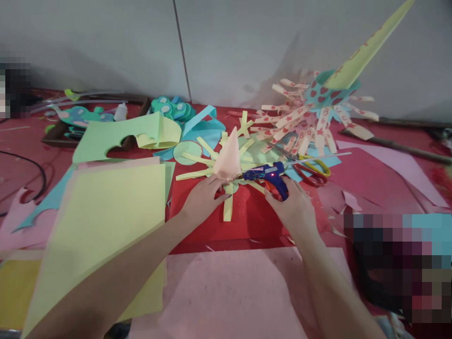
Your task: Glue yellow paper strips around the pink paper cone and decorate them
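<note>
My right hand (293, 202) is wrapped round the handle of a blue glue gun (270, 173), whose red light is lit and whose nozzle points left. A clear glue stick (318, 160) sticks out behind it. The nozzle tip is at the base of a pale pink paper cone (229, 157). My left hand (206, 195) has its fingers at the cone's lower left edge, thumb and fingers closed on it. Under the cone, yellow paper strips (228, 207) spread outward like rays. They lie over a red sheet (201, 221). The cone stands upright.
Yellow sheets (116, 212) are stacked at left, with green cut paper (106, 136) behind. Scissors (314, 169) lie right of the glue gun. A decorated paper piece with a tall cone (332, 89) stands at back right by the wall. A dark tray (56, 136) sits at back left.
</note>
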Demonstrator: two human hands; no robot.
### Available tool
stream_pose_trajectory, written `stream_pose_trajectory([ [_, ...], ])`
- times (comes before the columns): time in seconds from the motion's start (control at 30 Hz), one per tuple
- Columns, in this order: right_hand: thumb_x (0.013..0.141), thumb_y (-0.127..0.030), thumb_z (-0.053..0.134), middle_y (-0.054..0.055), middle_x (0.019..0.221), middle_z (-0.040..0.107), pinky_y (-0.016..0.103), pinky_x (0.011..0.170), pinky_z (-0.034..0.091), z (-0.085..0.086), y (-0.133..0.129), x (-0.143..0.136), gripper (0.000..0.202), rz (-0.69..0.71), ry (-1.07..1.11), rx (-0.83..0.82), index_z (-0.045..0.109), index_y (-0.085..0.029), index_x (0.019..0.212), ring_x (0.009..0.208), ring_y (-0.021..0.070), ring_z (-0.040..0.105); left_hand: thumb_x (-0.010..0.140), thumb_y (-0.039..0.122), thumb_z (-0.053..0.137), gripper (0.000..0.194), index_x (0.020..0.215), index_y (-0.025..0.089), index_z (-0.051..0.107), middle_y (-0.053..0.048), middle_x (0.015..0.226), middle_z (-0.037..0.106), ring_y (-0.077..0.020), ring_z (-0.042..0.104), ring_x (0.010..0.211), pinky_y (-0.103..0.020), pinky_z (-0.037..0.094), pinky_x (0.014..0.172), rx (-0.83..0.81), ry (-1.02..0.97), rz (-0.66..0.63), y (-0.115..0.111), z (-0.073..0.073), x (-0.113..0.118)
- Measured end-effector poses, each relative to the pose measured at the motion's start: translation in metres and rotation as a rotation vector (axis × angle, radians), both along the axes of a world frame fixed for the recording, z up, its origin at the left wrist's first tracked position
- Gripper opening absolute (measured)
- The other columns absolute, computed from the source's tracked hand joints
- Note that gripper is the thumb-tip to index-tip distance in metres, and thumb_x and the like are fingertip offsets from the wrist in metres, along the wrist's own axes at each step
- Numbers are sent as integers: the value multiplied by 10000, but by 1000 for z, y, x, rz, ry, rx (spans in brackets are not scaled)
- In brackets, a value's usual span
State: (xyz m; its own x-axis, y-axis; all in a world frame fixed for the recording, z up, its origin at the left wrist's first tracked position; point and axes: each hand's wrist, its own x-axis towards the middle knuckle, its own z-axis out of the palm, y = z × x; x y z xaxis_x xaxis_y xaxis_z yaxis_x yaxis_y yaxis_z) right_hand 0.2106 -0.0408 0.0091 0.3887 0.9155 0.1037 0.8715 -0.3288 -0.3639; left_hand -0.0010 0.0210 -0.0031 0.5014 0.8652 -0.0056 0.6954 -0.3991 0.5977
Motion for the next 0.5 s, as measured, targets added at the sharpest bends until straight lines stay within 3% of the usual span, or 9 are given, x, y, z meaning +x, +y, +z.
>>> stream_pose_trajectory([
  [0.13, 748, -484, 519, 111, 1102, 612, 346, 625, 439, 0, 0, 0, 485, -7, 1, -22, 551, -207, 1145, 903, 284, 589, 855, 302, 572, 145, 956, 207, 612, -10, 957, 588, -150, 574, 784, -269, 457, 719, 3, -5, -10, 0, -1, 0],
  [0.37, 745, -496, 520, 116, 1090, 616, 344, 617, 436, -1, 1, 1, 489, -1, -4, -9, 556, -205, 1136, 906, 289, 588, 853, 335, 576, 280, 1112, 229, 575, -15, 998, 573, -172, 566, 871, -277, 460, 727, 17, -1, 0, 0, -3, -1],
  [0.5, 753, -500, 517, 114, 1091, 617, 339, 612, 432, -1, 0, 1, 484, -1, -5, 1, 554, -208, 1137, 898, 283, 590, 850, 345, 577, 238, 1053, 221, 593, -15, 979, 568, -162, 567, 827, -279, 464, 725, 8, -10, 3, 0, -3, -1],
])
